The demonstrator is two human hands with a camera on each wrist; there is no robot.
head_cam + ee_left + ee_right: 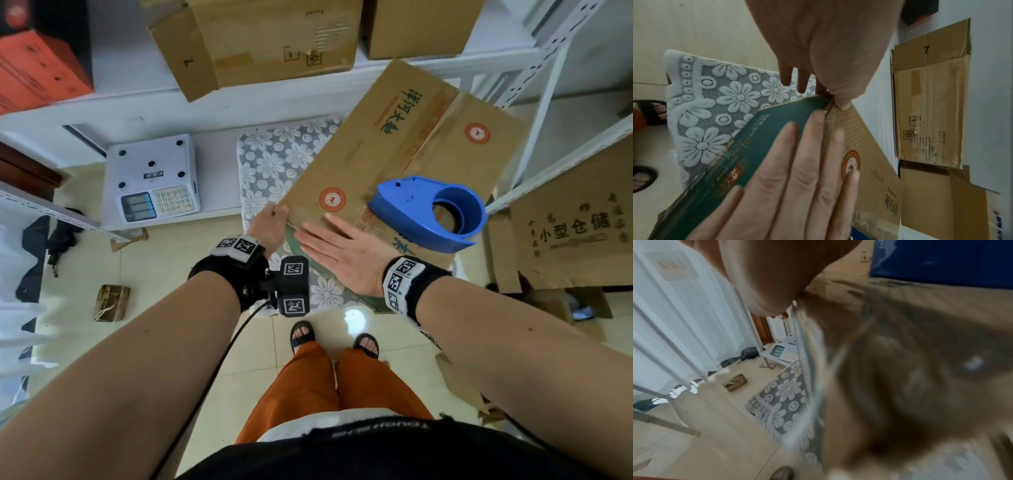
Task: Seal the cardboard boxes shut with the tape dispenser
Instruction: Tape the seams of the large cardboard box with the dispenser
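Note:
A brown cardboard box (394, 147) with red round marks and a green side lies tilted on a lace-covered stool. Its top flaps are folded down. A blue tape dispenser (428, 209) lies loose on the box top near the right corner. My left hand (270, 222) grips the box's near left corner, thumb on top (840, 100) and fingers behind. My right hand (342, 250) lies flat with straight fingers (797, 162) across the near edge, over the green side and the top. In the right wrist view the box (920, 369) is a close blur and the dispenser (941, 261) a blue patch.
A white weighing scale (152, 178) sits on the low shelf to the left of the lace stool (274, 161). More cardboard boxes (267, 37) stand on the shelf behind, and another (565, 233) at the right. A small wood block (111, 303) lies on the tiled floor.

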